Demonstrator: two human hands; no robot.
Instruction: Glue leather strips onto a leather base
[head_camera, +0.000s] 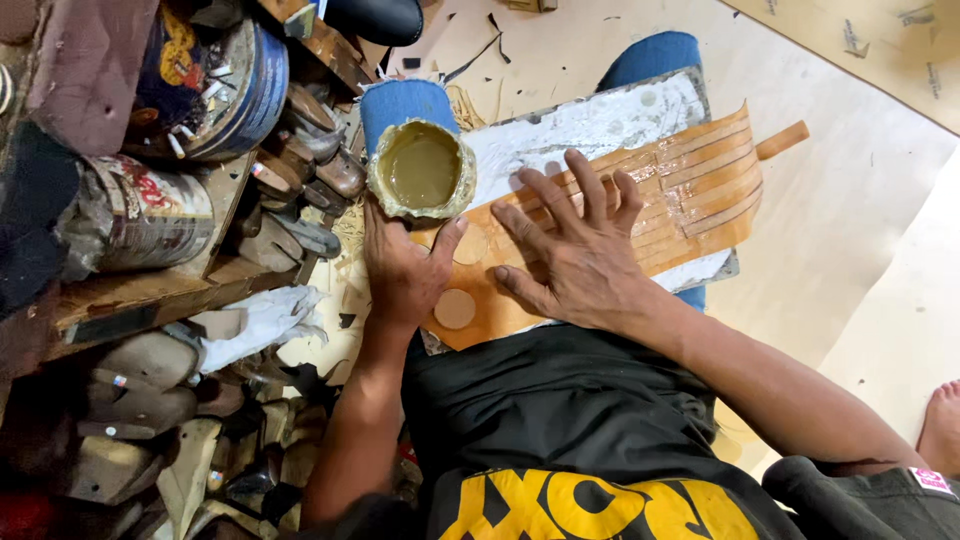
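Note:
A tan leather piece (690, 195) with round holes and cut strips lies on a white-smeared board (590, 125) across my lap. My right hand (575, 250) presses flat on the leather with fingers spread. My left hand (400, 265) rests on the leather's left end, thumb out, just below an open can of brownish glue (422, 168). The can sits on my blue-clad knee (400, 100). A wooden handle (782, 140) sticks out from under the leather's far end.
To the left, a low wooden shelf (150, 290) holds old tins (150, 215), tools and several wooden shoe lasts (140, 400). Leather scraps litter the pale floor (850, 200). Another person's bare foot (942, 425) shows at the right edge.

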